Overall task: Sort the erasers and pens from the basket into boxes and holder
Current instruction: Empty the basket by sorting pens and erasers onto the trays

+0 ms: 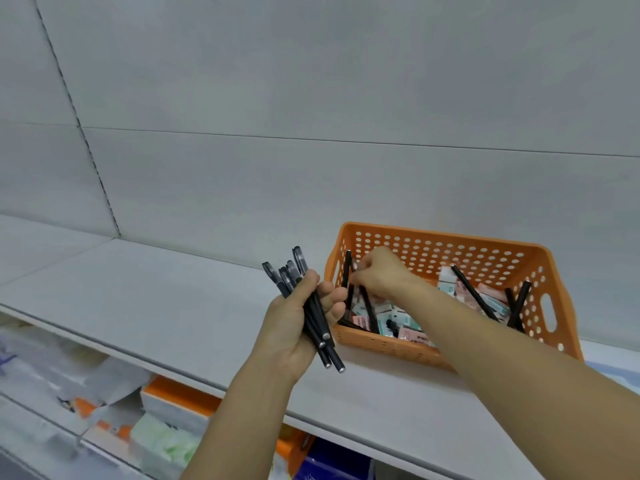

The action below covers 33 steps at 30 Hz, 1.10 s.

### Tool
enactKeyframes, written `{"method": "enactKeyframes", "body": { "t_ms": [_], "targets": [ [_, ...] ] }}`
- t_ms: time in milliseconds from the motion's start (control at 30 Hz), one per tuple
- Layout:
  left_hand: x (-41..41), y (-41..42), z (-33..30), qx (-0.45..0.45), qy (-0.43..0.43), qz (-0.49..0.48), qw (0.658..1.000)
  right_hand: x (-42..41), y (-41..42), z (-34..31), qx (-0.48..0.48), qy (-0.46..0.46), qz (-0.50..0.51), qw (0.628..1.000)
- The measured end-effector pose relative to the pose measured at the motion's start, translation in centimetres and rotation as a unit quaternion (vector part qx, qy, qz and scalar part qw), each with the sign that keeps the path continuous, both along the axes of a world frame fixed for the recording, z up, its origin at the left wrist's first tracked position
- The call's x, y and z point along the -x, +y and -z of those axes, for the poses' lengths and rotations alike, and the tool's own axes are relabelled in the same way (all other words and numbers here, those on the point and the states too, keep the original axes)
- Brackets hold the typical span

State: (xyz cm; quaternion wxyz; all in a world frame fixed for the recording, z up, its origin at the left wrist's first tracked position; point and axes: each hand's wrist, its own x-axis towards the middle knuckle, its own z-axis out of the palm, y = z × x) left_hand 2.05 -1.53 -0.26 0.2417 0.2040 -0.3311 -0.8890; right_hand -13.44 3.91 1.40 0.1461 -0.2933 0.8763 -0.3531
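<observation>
Your left hand (294, 320) clasps a bundle of black pens (304, 303) just left of the basket, slim smooth barrels with metal-tipped ends, caps fanned upward; so the gathering looks partly done, though no holder or boxes show. Your right hand (381, 275) reaches into the orange basket (450, 239) on the pale shelf (173, 306), fingertips pinching another pen (347, 271) at its left wall. Rigid perforated plastic holds more pens (474, 292) crossed over small paper-sleeved erasers (398, 323) in pink and teal, all unsorted, most of it ahead of you
</observation>
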Motion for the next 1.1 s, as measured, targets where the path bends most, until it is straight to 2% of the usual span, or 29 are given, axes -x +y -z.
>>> {"method": "enactKeyframes", "body": {
  "t_ms": [33, 100, 167, 200, 300, 467, 533, 600, 700, 767, 800, 833, 867, 967, 1100],
  "targets": [
    [-0.1, 0.1, 0.0, 0.003, 0.000, 0.001, 1.000, -0.1, 0.6, -0.5, 0.034, 0.039, 0.002, 0.999],
    [0.1, 0.4, -0.3, 0.001, 0.016, 0.001, 1.000, -0.7, 2.2, -2.2, 0.162, 0.088, 0.010, 0.983],
    [0.8, 1.1, -0.9, 0.003, 0.039, 0.010, 0.999, -1.8, 4.0, -4.5, 0.276, 0.059, -0.003, 0.959],
    [1.2, 1.6, -1.3, 0.007, 0.048, 0.025, 0.998, -2.4, 4.8, -5.5, 0.302, 0.020, -0.021, 0.953],
    [2.7, 3.6, -2.3, 0.014, 0.090, 0.081, 0.993, -3.9, 6.7, -6.6, 0.266, -0.058, -0.066, 0.960],
    [4.6, 7.4, -2.9, 0.010, 0.105, 0.133, 0.985, -3.9, 11.0, -4.2, 0.301, -0.013, 0.014, 0.953],
    [5.4, 9.0, -3.3, 0.010, 0.124, 0.124, 0.984, -4.6, 13.6, -2.4, 0.405, -0.064, 0.068, 0.910],
    [6.2, 11.0, -3.9, 0.018, 0.151, 0.109, 0.982, -5.6, 15.8, -1.0, 0.517, -0.187, 0.102, 0.829],
    [7.5, 16.2, -4.2, 0.038, 0.165, 0.127, 0.977, -5.9, 18.7, -0.4, 0.600, -0.343, 0.115, 0.714],
    [8.2, 20.4, -3.7, 0.050, 0.153, 0.153, 0.975, -5.0, 21.3, -0.6, 0.639, -0.359, 0.162, 0.660],
    [8.5, 22.3, -3.4, 0.057, 0.142, 0.162, 0.975, -4.5, 22.8, -0.7, 0.651, -0.347, 0.184, 0.649],
    [8.8, 24.0, -3.3, 0.065, 0.131, 0.167, 0.975, -4.1, 24.5, -0.8, 0.653, -0.324, 0.204, 0.653],
    [9.1, 25.5, -3.2, 0.078, 0.118, 0.169, 0.975, -3.8, 26.5, -0.8, 0.639, -0.286, 0.222, 0.678],
    [9.8, 29.6, -3.5, 0.145, 0.091, 0.162, 0.972, -3.6, 32.3, -0.3, 0.516, -0.118, 0.236, 0.815],
    [11.0, 35.5, -3.0, 0.211, 0.044, 0.185, 0.959, -3.7, 39.3, 0.4, 0.331, -0.019, 0.123, 0.935]
  ]
}}
